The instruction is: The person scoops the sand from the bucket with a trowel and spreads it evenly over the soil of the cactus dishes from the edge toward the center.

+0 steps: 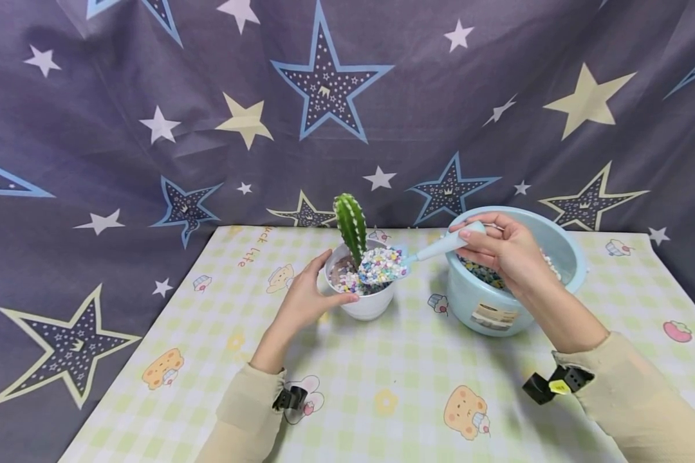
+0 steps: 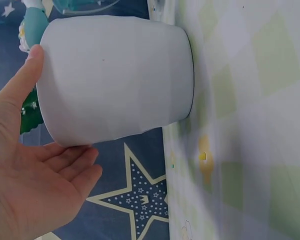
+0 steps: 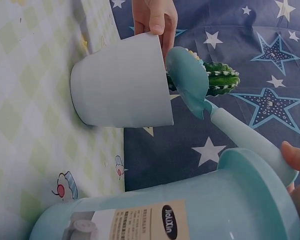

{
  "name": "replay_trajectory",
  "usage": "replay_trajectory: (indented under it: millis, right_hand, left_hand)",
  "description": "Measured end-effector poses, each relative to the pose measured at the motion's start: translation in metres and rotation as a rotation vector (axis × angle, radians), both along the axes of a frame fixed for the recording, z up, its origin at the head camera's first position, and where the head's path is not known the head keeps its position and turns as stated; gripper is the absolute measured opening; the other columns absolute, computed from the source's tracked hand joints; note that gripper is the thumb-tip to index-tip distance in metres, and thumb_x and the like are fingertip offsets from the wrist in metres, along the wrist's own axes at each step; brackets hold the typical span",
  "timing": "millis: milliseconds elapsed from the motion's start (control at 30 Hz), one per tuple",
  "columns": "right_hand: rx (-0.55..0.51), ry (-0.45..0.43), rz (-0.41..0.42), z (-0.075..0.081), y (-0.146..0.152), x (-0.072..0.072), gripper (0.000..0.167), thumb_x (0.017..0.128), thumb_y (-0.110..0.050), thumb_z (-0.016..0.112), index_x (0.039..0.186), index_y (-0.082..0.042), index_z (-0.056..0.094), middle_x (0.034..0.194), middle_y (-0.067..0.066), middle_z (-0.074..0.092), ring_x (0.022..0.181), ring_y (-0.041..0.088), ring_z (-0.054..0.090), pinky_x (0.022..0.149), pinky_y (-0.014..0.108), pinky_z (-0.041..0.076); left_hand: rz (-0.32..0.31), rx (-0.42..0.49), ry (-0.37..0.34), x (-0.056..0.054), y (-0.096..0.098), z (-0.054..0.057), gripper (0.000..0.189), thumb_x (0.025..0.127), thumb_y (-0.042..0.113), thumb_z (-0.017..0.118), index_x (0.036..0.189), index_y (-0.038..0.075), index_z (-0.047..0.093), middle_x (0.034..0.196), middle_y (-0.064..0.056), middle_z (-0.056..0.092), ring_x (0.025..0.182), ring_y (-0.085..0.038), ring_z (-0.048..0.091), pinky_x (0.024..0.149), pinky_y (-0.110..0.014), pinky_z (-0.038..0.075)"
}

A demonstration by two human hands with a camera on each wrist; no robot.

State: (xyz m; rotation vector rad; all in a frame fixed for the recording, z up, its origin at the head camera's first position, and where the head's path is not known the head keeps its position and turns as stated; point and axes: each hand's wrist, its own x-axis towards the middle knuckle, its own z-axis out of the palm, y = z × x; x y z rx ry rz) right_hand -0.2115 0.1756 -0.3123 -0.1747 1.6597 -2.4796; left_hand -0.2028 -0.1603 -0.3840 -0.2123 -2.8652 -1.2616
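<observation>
A green cactus (image 1: 351, 225) stands in a white pot (image 1: 368, 307), with small coloured pebbles on part of the soil. My left hand (image 1: 311, 292) grips the pot's rim, thumb on the near side and fingers round the left. In my right hand (image 1: 506, 254) is the handle of a light blue scoop (image 1: 448, 244). Its bowl, heaped with multicoloured pebbles (image 1: 383, 265), hangs over the pot's right side beside the cactus. The right wrist view shows the scoop's underside (image 3: 187, 75) just above the pot's rim.
Right of the pot stands a light blue bucket (image 1: 481, 302) with a label and more coloured pebbles inside, under my right hand. A green checked cloth (image 1: 417, 366) covers the table. Behind it hangs a dark star-patterned curtain (image 1: 208, 83).
</observation>
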Motion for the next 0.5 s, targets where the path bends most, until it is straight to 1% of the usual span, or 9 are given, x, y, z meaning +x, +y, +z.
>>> replay_trajectory:
  millis: [267,500]
  right_hand:
    - [0.023,0.017,0.001,0.0019,-0.0024,0.0011,0.022,0.089,-0.002,0.072,0.105,-0.005,0.057,0.098,0.003,0.079,0.093,0.014,0.076,0.081,0.029,0.062]
    - [0.058,0.051,0.005,0.0038,-0.0045,0.0018,0.033,0.09,-0.004,0.072,0.115,0.001,0.052,0.099,0.002,0.078,0.093,0.014,0.076,0.081,0.029,0.062]
  left_hand:
    - [0.039,-0.016,0.008,0.0051,0.0048,0.0027,0.111,0.071,0.051,0.087,0.157,0.012,0.029,0.16,-0.014,0.037,0.146,-0.037,0.037,0.122,-0.054,0.03]
    - [0.073,-0.036,0.015,0.01,0.009,0.0045,0.111,0.071,0.052,0.086,0.157,0.01,0.03,0.159,-0.016,0.038,0.145,-0.038,0.039,0.121,-0.054,0.032]
